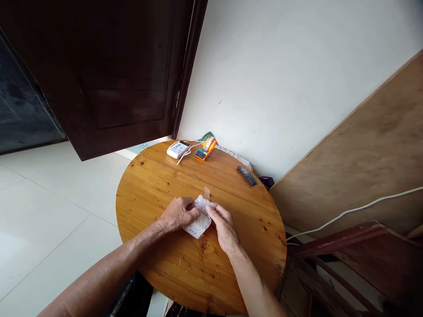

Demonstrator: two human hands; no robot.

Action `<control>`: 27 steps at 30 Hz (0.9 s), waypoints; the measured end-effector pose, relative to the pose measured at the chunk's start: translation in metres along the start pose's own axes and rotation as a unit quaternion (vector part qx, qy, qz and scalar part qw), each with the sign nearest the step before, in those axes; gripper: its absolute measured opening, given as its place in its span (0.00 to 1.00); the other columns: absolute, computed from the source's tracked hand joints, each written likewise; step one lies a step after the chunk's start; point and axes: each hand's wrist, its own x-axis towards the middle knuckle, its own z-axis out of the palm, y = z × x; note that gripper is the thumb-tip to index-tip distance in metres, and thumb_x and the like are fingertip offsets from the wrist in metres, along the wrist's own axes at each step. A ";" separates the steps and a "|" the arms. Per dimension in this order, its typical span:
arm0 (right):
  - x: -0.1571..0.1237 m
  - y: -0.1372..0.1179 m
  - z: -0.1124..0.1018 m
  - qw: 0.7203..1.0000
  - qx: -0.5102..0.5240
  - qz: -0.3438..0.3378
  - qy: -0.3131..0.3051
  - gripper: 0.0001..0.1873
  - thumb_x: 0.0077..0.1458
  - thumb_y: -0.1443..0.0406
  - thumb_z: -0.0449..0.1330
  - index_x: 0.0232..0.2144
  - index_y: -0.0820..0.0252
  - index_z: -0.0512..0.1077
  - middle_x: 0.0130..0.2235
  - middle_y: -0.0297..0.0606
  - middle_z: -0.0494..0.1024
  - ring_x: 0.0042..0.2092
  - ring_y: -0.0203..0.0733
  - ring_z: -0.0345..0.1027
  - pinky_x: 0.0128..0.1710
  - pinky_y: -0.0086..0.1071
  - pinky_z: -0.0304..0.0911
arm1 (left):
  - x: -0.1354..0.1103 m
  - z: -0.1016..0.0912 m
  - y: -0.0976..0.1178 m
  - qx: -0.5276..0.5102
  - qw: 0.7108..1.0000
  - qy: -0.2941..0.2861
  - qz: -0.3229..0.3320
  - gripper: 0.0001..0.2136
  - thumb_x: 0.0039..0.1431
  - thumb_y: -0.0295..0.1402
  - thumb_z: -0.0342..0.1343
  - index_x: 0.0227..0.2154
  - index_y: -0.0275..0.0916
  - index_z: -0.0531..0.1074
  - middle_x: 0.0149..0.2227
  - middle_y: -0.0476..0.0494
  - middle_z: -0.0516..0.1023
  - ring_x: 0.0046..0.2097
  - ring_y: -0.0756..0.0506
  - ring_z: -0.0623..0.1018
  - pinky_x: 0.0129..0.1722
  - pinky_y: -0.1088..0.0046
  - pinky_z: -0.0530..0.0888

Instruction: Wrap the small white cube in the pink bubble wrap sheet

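In a corner of a white-walled room, a dark brown door stands open over a pale tiled floor, while a brown board leans against the wall at right, a white cable running across it. Below, a round wooden surface, knotted and scuffed, carries the work. At its far edge sit a white box with a cord and, just beside it, an orange tape dispenser; a dark, blurred-out object lies to the right.

Near the middle of the surface, a person's left hand grips the left side of a clear plastic wrap, thumb on top, as the right hand pinches its upper right edge. The wrap, apparently being folded or closed, calls for an even touch: the left hand pressing the layers flat, the right drawing the edge square before creasing it, with trapped air eased out. Smallest of all, a strip of tape shows at the wrap's far end; whether it is stuck down cannot be told. Its loose end is best kept from catching on wood or fingers.
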 end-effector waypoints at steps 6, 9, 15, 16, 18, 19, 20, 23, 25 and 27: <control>-0.013 -0.003 -0.004 0.990 0.001 -0.015 -0.142 0.31 0.46 0.55 0.71 0.52 0.53 0.68 0.48 0.40 0.78 0.48 0.48 0.72 0.49 0.40 0.67 | -0.004 -0.001 0.009 0.167 0.983 0.057 -0.043 0.10 0.57 0.38 0.51 0.24 0.39 0.70 0.23 0.48 0.69 0.28 0.47 0.70 0.29 0.73 0.60; -0.012 -0.001 -0.003 0.991 -0.051 -0.033 -0.123 0.31 0.45 0.58 0.71 0.50 0.54 0.68 0.48 0.41 0.78 0.47 0.48 0.72 0.47 0.39 0.68 | -0.004 -0.006 0.009 0.169 0.983 0.056 -0.034 0.13 0.57 0.42 0.51 0.26 0.38 0.72 0.26 0.45 0.72 0.33 0.44 0.73 0.32 0.72 0.64; -0.001 -0.004 0.000 0.997 -0.011 0.038 -0.060 0.22 0.43 0.56 0.70 0.41 0.57 0.72 0.36 0.36 0.80 0.37 0.44 0.74 0.38 0.35 0.68 | 0.000 -0.013 -0.002 -0.181 0.980 -0.079 -0.002 0.19 0.54 0.38 0.56 0.46 0.34 0.72 0.38 0.43 0.78 0.38 0.44 0.76 0.35 0.72 0.71; 0.000 -0.005 0.000 0.997 -0.004 0.046 -0.063 0.22 0.43 0.56 0.70 0.40 0.57 0.73 0.36 0.36 0.80 0.37 0.44 0.74 0.38 0.35 0.68 | 0.001 -0.012 -0.005 -0.216 0.972 -0.089 -0.006 0.23 0.52 0.36 0.59 0.51 0.34 0.69 0.41 0.42 0.78 0.40 0.44 0.77 0.37 0.71 0.72; 0.000 -0.009 -0.001 0.996 -0.003 0.049 -0.078 0.22 0.42 0.57 0.71 0.39 0.57 0.74 0.37 0.36 0.81 0.38 0.44 0.74 0.38 0.34 0.67 | 0.003 -0.009 -0.011 -0.262 0.960 -0.093 -0.015 0.31 0.50 0.33 0.62 0.58 0.34 0.62 0.45 0.40 0.76 0.42 0.43 0.77 0.39 0.70 0.73; -0.001 -0.011 -0.002 0.995 -0.005 0.048 -0.088 0.22 0.42 0.56 0.70 0.39 0.57 0.74 0.37 0.36 0.81 0.38 0.44 0.74 0.38 0.34 0.67 | 0.004 -0.007 -0.013 -0.277 0.956 -0.091 -0.020 0.33 0.49 0.31 0.62 0.60 0.35 0.60 0.46 0.39 0.75 0.43 0.43 0.77 0.39 0.69 0.74; -0.001 -0.012 -0.003 0.994 -0.010 0.045 -0.097 0.22 0.43 0.55 0.70 0.39 0.58 0.75 0.37 0.36 0.81 0.38 0.44 0.74 0.38 0.34 0.67 | 0.005 -0.005 -0.015 -0.290 0.953 -0.090 -0.023 0.35 0.49 0.30 0.62 0.61 0.35 0.58 0.46 0.39 0.75 0.42 0.44 0.77 0.39 0.70 0.74; 0.002 -0.016 -0.007 0.993 -0.060 0.027 -0.098 0.20 0.48 0.51 0.66 0.37 0.58 0.76 0.33 0.35 0.80 0.34 0.41 0.71 0.36 0.32 0.64 | 0.005 -0.003 -0.015 -0.307 0.947 -0.088 -0.019 0.34 0.50 0.29 0.62 0.60 0.36 0.57 0.45 0.40 0.74 0.40 0.46 0.77 0.37 0.71 0.74; 0.007 -0.017 -0.009 0.991 -0.109 0.012 -0.076 0.19 0.51 0.49 0.63 0.33 0.58 0.77 0.30 0.33 0.78 0.32 0.39 0.69 0.34 0.31 0.62 | 0.005 -0.004 -0.013 -0.310 0.947 -0.086 -0.016 0.33 0.50 0.28 0.62 0.59 0.37 0.57 0.44 0.41 0.74 0.40 0.47 0.76 0.37 0.71 0.74; 0.012 -0.015 -0.010 0.989 -0.136 0.006 -0.059 0.19 0.52 0.48 0.62 0.32 0.58 0.77 0.29 0.33 0.78 0.31 0.39 0.68 0.32 0.30 0.61 | 0.005 -0.005 -0.011 -0.313 0.946 -0.083 -0.015 0.29 0.50 0.27 0.62 0.55 0.38 0.59 0.44 0.42 0.74 0.40 0.47 0.76 0.37 0.72 0.73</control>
